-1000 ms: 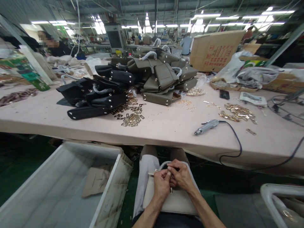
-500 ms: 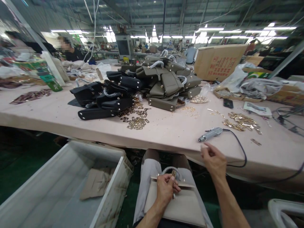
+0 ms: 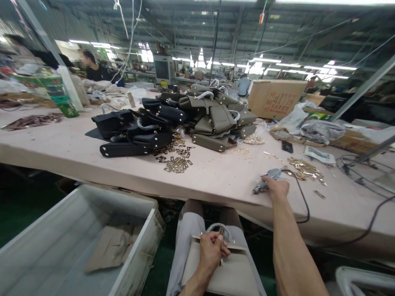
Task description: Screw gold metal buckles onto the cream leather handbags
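On my lap lies a cream handbag (image 3: 236,271) with a wrapped top handle (image 3: 219,225). My left hand (image 3: 210,251) rests over its upper edge, with thumb and fingers pinched on a small gold-coloured metal plate (image 3: 221,232); whether this is joined to a strap is hidden by the fingers. Near the table's front edge my right hand (image 3: 278,187) is closed around a grey electric screwdriver (image 3: 261,186), whose tip points left and towards me. A dark cable (image 3: 304,197) runs from its back end. Gold metal plates (image 3: 305,168) are heaped behind it on the table.
Black handbags (image 3: 129,135) and olive handbags (image 3: 216,119) are piled mid-table, beside loose metal frames (image 3: 178,164). A large white bin (image 3: 135,238) stands at lower left, with a beige bag (image 3: 106,248) inside. A cardboard box (image 3: 276,98) and a phone (image 3: 286,146) are farther right.
My right hand has reached forward and taken hold of the screwdriver, whose tip has swung slightly towards me. My left hand keeps its pinch on the metal plate. The view has shifted slightly.
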Demonstrator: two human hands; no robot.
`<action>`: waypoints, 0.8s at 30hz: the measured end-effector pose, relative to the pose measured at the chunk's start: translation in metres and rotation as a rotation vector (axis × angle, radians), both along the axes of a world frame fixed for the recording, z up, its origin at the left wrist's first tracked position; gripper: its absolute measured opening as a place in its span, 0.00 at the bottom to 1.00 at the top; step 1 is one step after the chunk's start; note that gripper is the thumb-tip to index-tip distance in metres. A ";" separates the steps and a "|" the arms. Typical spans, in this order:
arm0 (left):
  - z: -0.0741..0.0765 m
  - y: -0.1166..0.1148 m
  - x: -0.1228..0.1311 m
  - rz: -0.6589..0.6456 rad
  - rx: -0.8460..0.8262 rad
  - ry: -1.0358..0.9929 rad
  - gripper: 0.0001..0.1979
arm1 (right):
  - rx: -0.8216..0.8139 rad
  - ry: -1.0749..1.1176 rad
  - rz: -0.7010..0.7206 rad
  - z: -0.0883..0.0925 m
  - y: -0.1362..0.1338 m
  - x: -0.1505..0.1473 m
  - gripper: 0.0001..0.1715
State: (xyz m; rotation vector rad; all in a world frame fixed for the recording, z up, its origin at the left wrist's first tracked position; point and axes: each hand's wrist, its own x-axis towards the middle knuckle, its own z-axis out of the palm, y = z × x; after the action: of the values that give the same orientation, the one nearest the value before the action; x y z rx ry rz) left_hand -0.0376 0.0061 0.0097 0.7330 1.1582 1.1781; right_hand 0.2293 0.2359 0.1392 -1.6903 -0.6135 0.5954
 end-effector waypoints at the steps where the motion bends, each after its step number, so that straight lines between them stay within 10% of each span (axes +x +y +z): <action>1: 0.001 0.000 -0.001 -0.001 -0.002 -0.001 0.21 | 0.023 0.069 0.018 0.001 0.001 0.000 0.28; 9: 0.004 -0.001 -0.004 -0.001 -0.006 -0.016 0.23 | 0.235 0.834 0.419 0.007 0.001 -0.027 0.12; 24: 0.000 0.001 -0.004 0.031 -0.031 -0.031 0.30 | 0.491 0.966 0.240 0.023 0.098 -0.112 0.09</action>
State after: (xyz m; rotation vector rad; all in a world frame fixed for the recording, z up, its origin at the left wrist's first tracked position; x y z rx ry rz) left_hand -0.0415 0.0067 0.0093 0.6730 1.1635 1.1906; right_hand 0.1177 0.3337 0.1618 -0.7244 -0.2129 1.2086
